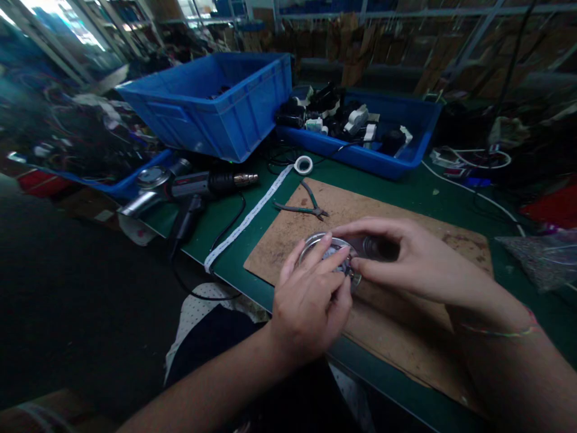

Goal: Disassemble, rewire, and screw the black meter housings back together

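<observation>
A round, silvery metal housing (311,240) with small parts inside sits over the brown board, partly covered by my fingers. My left hand (311,294) lies across its near side, fingers curled over the rim and into the opening. From the right, my right hand (401,255) reaches to the same housing, thumb and fingertips closed on its right edge. A grey cylindrical part (370,246) shows under the arch of my right hand. Whatever small piece the fingertips may pinch is hidden. Just beyond the housing lie side cutters (311,207) with green handles, spread apart.
The brown board (270,252) rests on a green table. At left, a heat gun (198,186) lies by another metal housing (153,177). Behind stand a tall blue bin (216,114) and a shallow blue tray (383,162) of black-and-white parts. A tape roll (303,165) trails a white strip.
</observation>
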Action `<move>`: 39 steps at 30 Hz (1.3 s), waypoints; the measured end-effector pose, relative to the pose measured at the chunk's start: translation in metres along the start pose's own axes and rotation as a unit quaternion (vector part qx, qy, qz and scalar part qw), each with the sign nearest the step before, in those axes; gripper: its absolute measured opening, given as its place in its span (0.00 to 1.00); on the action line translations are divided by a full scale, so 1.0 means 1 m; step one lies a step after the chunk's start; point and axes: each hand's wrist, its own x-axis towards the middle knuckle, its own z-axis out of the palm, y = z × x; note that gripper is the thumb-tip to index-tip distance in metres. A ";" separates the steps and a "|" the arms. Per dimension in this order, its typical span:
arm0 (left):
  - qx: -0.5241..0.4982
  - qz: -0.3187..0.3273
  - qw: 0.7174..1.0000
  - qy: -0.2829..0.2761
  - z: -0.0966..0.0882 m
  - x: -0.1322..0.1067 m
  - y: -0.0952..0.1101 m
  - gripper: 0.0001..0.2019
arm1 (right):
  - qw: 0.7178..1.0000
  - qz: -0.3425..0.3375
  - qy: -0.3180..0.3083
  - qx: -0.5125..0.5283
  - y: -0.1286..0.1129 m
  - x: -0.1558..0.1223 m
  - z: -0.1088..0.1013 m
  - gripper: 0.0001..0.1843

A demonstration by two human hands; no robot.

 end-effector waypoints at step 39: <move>0.025 0.012 0.999 -0.018 -0.004 0.005 0.006 0.09 | 0.998 0.014 -0.033 0.045 0.004 -0.001 -0.006 0.26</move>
